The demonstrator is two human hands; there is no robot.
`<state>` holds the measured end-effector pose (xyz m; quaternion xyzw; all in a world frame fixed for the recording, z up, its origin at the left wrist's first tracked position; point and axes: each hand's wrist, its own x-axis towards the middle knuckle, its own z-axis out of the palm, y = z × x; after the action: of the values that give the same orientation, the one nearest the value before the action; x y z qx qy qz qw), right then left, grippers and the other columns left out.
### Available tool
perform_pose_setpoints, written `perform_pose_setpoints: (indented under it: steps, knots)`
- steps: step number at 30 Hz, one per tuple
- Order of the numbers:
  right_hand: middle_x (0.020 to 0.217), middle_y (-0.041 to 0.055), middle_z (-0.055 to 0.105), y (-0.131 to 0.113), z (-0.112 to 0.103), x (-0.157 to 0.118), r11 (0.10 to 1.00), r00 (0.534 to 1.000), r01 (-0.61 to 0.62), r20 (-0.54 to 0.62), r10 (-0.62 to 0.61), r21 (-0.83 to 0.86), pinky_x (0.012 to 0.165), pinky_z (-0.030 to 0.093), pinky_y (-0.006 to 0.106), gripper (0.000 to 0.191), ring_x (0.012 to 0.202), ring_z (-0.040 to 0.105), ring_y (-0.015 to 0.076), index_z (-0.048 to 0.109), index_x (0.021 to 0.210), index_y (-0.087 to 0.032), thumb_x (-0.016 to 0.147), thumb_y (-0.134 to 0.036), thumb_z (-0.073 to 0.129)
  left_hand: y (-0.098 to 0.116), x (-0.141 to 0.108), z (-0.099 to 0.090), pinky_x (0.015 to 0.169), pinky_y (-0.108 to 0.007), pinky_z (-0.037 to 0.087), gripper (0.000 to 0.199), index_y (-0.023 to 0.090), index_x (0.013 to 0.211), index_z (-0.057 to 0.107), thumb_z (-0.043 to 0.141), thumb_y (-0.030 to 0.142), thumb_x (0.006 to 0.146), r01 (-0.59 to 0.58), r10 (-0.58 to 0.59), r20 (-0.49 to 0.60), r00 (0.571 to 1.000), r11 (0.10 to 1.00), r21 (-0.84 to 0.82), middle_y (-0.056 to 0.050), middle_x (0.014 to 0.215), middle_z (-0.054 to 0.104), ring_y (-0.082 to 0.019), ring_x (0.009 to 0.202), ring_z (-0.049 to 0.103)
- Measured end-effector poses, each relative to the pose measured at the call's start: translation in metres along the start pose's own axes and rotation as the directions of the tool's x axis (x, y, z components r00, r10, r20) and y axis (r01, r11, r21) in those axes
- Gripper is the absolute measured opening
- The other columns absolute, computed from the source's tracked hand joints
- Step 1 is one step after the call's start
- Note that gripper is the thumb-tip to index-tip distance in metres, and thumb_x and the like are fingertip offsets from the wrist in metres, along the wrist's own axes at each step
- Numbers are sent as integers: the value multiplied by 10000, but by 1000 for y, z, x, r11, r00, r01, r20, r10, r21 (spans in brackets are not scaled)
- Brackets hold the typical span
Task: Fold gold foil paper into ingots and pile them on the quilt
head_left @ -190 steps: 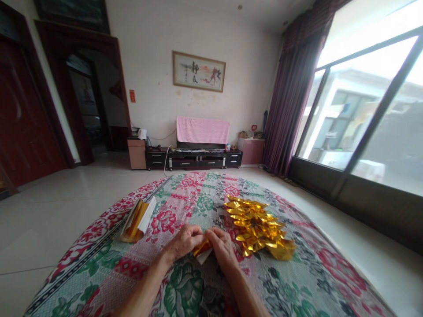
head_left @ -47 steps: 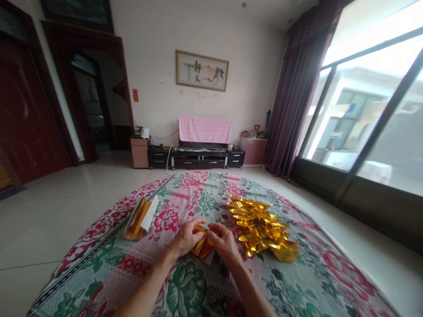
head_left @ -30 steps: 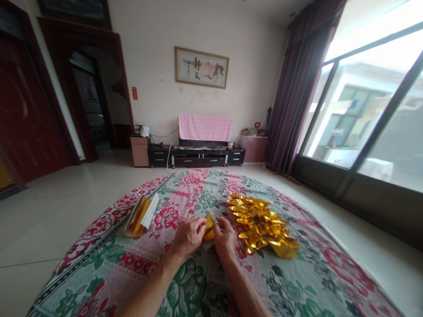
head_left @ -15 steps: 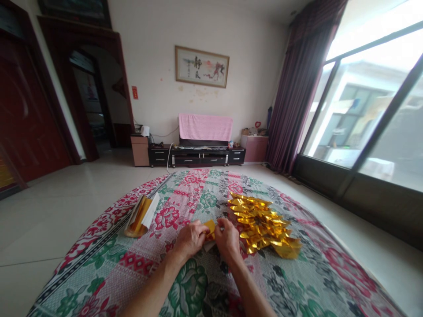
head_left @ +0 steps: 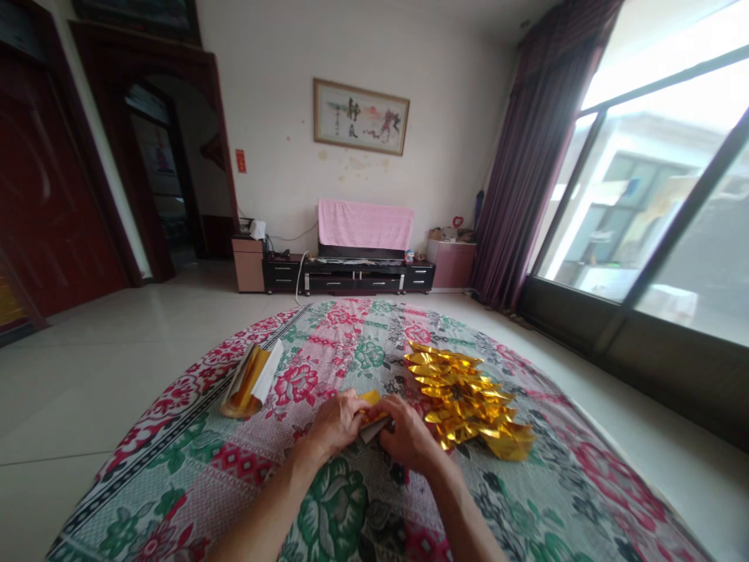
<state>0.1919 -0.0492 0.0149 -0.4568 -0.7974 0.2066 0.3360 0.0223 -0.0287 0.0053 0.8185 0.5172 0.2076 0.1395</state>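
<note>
Between my two hands is a small piece of gold foil paper [head_left: 370, 398], partly folded, with a pale underside showing at its near edge. My left hand [head_left: 338, 421] is closed on its left side. Fingers of my right hand [head_left: 406, 431] bend around its right side, and the thumb lies by the pale edge. Much of the paper is hidden by my fingers. Just right of my hands lie several folded gold foil shapes [head_left: 468, 394] in overlapping rows. A curled stack of gold and white paper sheets [head_left: 249, 382] rests at the left.
A floral cloth [head_left: 333, 507] covers the round table under my hands. Beyond it stand a low black cabinet [head_left: 354, 281] and a screen draped with a pink cloth [head_left: 366, 225]. A purple curtain [head_left: 515, 179] hangs beside the window on the right.
My right hand has turned and come over the paper's upper right side, and the pale edge shows more. My left hand stays nearly in place.
</note>
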Motion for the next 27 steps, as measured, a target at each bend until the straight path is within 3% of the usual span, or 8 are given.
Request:
perform_pose_setpoints:
  steps: [7,16,20,27]
  knots:
    - [808,9,618,-5,3,-2,994,997,-16,71,24,-110,687,388,200,178,742,569,128,682,730,-231,646,-143,553,-1,3,0,674,-224,397,263,247,896,696,458,245,784,16,-16,-16,1000,999,-33,-32,835,628,-145,755,570]
    - [698,-3,651,-10,0,0,982,997,-36,56,47,-185,613,362,188,164,656,576,117,686,642,-224,694,-192,533,-10,6,0,674,-223,411,310,226,822,725,434,181,725,-8,8,-3,1000,995,-96,-31,801,645,-143,731,569]
    - [706,14,677,-14,-3,1,970,994,-89,38,101,-228,599,352,199,188,663,594,133,704,687,-236,728,-224,521,-8,6,-2,662,-231,411,322,221,815,727,431,164,700,-3,3,4,1000,996,-88,-35,798,642,-149,722,568]
    - [684,40,680,-15,3,3,908,988,-152,-29,153,-390,535,287,224,211,638,597,151,699,673,-238,742,-224,501,-9,6,-1,690,-238,419,328,222,848,721,432,161,707,-6,6,-4,1000,996,-94,-36,825,649,-155,743,579]
